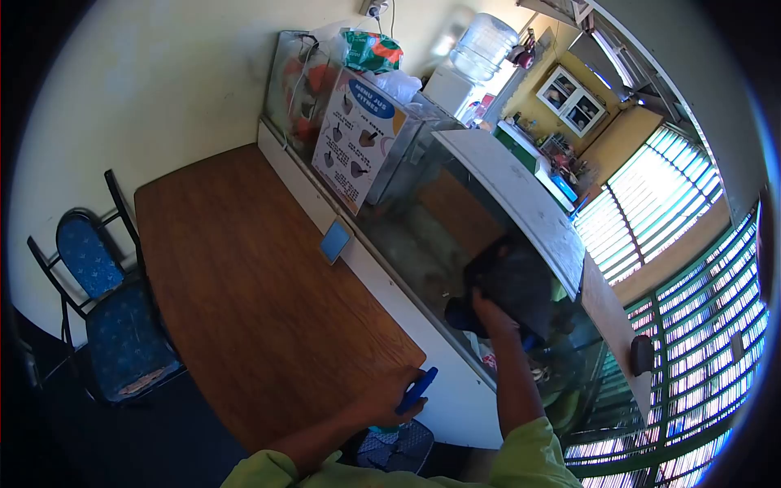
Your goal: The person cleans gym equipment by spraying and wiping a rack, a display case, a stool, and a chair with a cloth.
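Note:
My left hand point(389, 398) is closed around a blue-topped object, which looks like a spray bottle point(417, 390), beside the corner of the wooden table. A bit of teal shows below that hand; the rest is hidden by my fingers. My right hand point(493, 315) is up against the front pane of the glass display case point(407, 252). A dark, bunched cloth point(460, 315) shows at its fingers, pressed to the glass. A large dark shape behind this hand seems to be a reflection in the pane.
The wooden table point(244, 276) adjoins the case, with a phone point(334, 241) propped on the ledge. A menu poster point(358, 140) stands behind the glass. Blue chairs point(126, 337) are at left, a stool point(394, 449) below my left hand. A water dispenser point(455, 91) stands beyond.

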A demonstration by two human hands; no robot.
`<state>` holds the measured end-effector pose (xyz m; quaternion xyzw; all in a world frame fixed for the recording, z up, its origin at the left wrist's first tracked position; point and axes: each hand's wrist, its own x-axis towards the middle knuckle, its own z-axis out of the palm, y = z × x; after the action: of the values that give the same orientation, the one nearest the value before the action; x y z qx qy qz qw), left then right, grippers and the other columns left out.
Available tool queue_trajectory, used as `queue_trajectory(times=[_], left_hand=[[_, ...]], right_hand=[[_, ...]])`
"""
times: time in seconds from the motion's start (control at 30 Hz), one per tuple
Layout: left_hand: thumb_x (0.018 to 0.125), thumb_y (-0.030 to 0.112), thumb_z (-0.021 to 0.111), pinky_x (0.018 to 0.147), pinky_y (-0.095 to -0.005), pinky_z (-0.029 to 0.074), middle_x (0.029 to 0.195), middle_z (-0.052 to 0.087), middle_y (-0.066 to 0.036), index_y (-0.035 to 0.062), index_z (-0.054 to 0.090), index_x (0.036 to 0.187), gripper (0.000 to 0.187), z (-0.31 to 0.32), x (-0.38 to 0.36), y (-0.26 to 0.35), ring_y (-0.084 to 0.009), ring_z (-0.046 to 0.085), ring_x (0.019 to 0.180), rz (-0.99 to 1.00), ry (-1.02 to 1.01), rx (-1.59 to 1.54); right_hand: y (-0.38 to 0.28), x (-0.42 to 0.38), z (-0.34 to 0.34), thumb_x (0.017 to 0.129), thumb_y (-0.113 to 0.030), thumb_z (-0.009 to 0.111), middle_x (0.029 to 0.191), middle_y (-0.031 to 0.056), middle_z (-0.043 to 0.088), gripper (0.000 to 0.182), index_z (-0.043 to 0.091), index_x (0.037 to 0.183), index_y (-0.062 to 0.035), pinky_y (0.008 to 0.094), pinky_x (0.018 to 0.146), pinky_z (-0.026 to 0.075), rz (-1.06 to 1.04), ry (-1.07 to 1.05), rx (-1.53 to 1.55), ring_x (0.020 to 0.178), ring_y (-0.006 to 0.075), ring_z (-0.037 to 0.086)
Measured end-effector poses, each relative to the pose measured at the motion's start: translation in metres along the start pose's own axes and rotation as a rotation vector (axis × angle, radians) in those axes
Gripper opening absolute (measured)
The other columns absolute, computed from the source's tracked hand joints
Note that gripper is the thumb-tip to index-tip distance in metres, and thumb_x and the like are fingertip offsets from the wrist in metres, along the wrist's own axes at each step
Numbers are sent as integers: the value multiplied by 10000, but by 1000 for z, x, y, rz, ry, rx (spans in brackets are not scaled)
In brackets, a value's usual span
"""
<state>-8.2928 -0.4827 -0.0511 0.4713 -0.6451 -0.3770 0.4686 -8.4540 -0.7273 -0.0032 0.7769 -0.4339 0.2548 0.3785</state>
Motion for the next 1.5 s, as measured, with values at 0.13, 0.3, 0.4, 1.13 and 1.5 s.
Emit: queue_trajectory(times=[0.13, 0.3, 0.4, 1.13, 1.5], left_hand=[[811, 224, 684, 844, -421, 467, 1013, 599, -206, -44, 560, 1142, 444, -3, -7, 5, -366, 583, 948, -48, 25, -42], [812, 222, 683, 863, -422, 459, 1021, 600, -210, -41, 556, 1146, 443, -10, -17, -5, -369, 580, 963, -2, 78, -62], [808, 228, 685, 871, -418, 457, 1024, 598, -211, -37, 554, 1148, 451, -18, -19, 2, -371, 577, 970, -64, 0, -1], [799, 246, 716, 798, -405, 500, 998, 627, -190, 9, 557, 1149, 451, -8, -125, 57, -348, 632, 919, -168, 138, 93], [795, 247, 732, 854, -369, 485, 997, 633, -157, 17, 569, 1129, 437, -25, -55, 22, -270, 629, 960, 25, 79, 63]], right_hand=[[-32, 0, -53, 860, -423, 538, 1378, 188, 494, 581, 515, 1328, -80, 407, 1108, 324, 30, -638, 446, 1279, 333, 461], [-1, -45, -11, 888, -512, 511, 1373, 201, 511, 653, 498, 1371, -72, 432, 1101, 325, -7, -755, 228, 1285, 324, 478], [18, -54, 45, 915, -539, 473, 1438, 187, 449, 676, 463, 1400, -68, 439, 1119, 284, -348, -181, -859, 1366, 303, 385], [-3, -76, 41, 880, -318, 543, 1319, 182, 542, 361, 633, 1180, -139, 500, 1090, 314, -265, -461, 469, 1241, 387, 484], [5, -59, 17, 908, -337, 530, 1159, 182, 625, 322, 656, 1107, -118, 486, 997, 419, 219, -119, 91, 1086, 363, 587]])
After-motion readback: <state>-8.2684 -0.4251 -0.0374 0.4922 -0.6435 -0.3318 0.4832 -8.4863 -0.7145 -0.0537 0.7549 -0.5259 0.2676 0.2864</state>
